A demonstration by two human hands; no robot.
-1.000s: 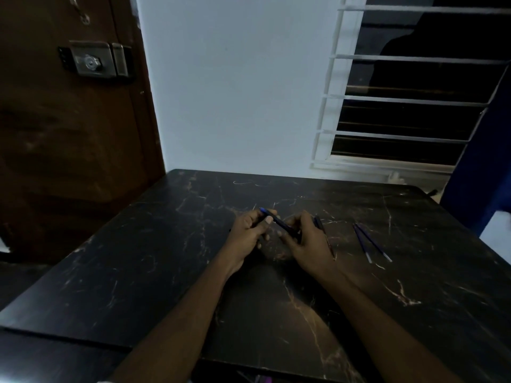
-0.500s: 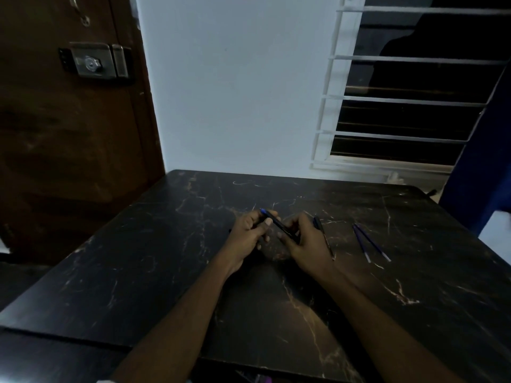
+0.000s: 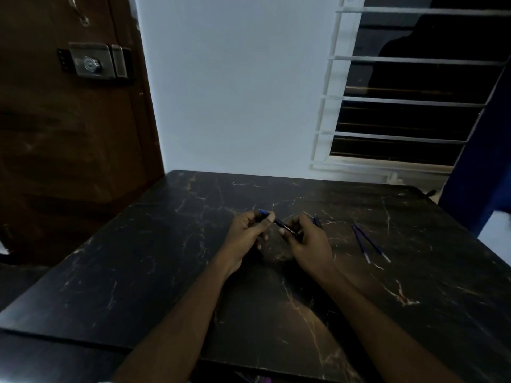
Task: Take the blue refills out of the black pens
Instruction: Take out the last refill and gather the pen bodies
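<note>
Both hands hold one black pen (image 3: 280, 224) with a blue end just above the middle of the dark marble table (image 3: 166, 258). My left hand (image 3: 246, 233) pinches its blue far end with thumb and fingers. Fingers of my right hand (image 3: 307, 239) curl round the pen's barrel at the near end. Behind my right hand another pen (image 3: 316, 221) lies on the table, mostly hidden. Two thin blue refills (image 3: 369, 243) with pale tips lie side by side to the right of my hands.
The table's far edge meets a white wall. A brown door with a metal lock (image 3: 94, 63) stands at the left. A barred window (image 3: 409, 87) is at the back right and a blue curtain (image 3: 481, 161) hangs beside the table's right corner.
Both hands have stayed on the pen in nearly the same place; the right hand's fingers have shifted slightly along the barrel. The two refills have not moved.
</note>
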